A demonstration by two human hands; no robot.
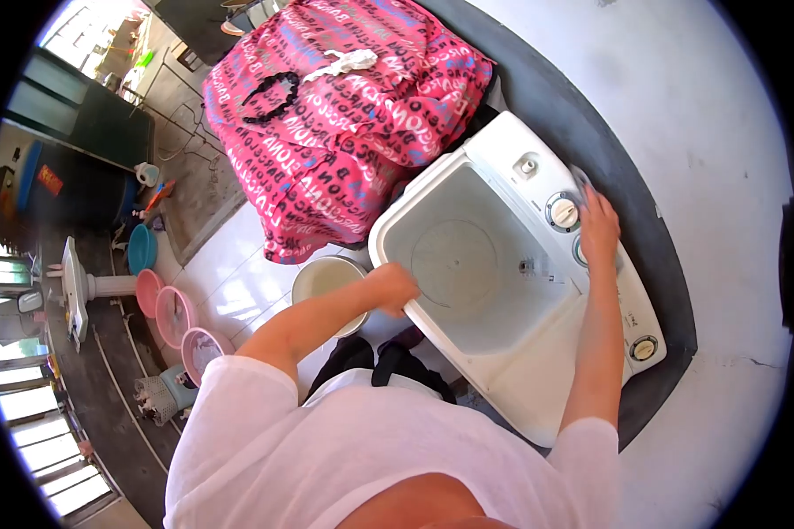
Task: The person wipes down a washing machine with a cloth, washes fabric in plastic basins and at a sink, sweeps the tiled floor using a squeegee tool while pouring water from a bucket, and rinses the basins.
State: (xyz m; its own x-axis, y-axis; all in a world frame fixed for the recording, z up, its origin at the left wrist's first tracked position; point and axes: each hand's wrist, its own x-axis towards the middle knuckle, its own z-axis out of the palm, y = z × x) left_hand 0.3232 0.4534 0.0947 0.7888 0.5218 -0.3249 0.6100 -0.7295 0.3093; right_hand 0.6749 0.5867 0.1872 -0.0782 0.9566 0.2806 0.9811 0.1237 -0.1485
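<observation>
White washer rim [441,339] under curled left hand [395,287] | right hand [598,226], half-hidden cloth [580,176], grip unclear

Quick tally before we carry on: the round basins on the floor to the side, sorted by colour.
Pink basins: 3
Teal basin: 1
Total: 4

Glossy white tiled floor [247,256], pale bucket [355,324] near the washing machine [507,388], three pink basins [191,310] in a row, teal basin [153,251] beside them
</observation>
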